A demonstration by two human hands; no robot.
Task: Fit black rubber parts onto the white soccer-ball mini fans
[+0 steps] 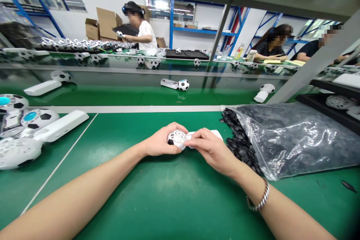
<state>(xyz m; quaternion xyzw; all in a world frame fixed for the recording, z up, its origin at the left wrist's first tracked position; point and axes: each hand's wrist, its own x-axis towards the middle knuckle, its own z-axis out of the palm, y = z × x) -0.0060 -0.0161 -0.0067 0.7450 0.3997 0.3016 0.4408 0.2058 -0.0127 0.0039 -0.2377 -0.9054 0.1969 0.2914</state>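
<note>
My left hand (161,140) wraps round a small handheld fan (176,138) with a soccer-ball head, thumb and fingers on either side. The head has a white slotted grille with a few black patches; its white handle (216,134) points right, partly behind my other hand. My right hand (209,145) is closed, fingertips pinched together against the head's right edge. Whatever small thing those fingertips may hold is hidden. Just beyond that hand, a heap of small black plastic pieces (240,144) spills from a clear plastic bag (298,138).
Several similar fans (42,127) lie on the left, past a white line on the green table (157,202). Behind a pale ledge, more fans (183,84) rest on a green conveyor belt (126,95). A slanted metal post (306,60) rises at right. Co-workers sit across.
</note>
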